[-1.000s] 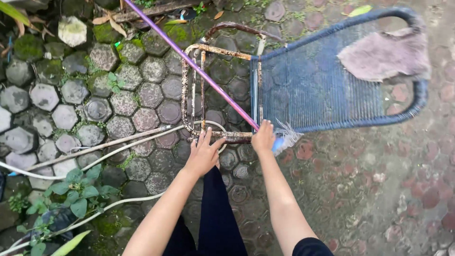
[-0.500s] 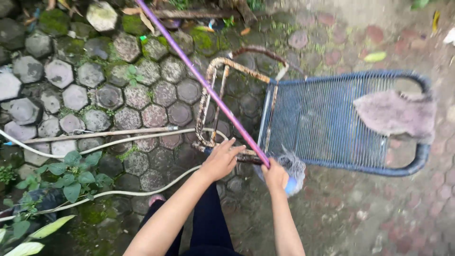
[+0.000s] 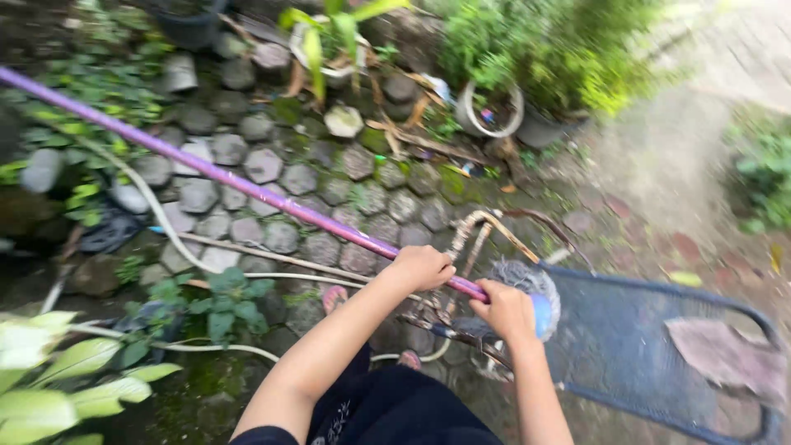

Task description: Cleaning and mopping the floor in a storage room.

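Both my hands grip a long purple pole (image 3: 206, 171) that runs from the upper left down to the middle. My left hand (image 3: 422, 267) is closed round the pole, just left of my right hand (image 3: 504, 310), which holds the pole's lower end. At that end sits a blue and grey fuzzy head (image 3: 537, 298), partly hidden by my right hand. Beneath my hands lies a tipped-over blue mesh chair (image 3: 651, 346) with a rusty metal frame (image 3: 474, 239).
Hexagonal paving stones (image 3: 264, 165) cover the ground, with white hoses (image 3: 247, 276) lying across them. A grey cloth (image 3: 725, 358) rests on the chair. Potted plants (image 3: 527, 58) stand at the back, leafy plants (image 3: 66, 379) at the lower left.
The view has tilted up and swung, showing more garden. The pole now lies flatter, pointing far left. Both hands stay on it, and the fuzzy head has risen above the chair.
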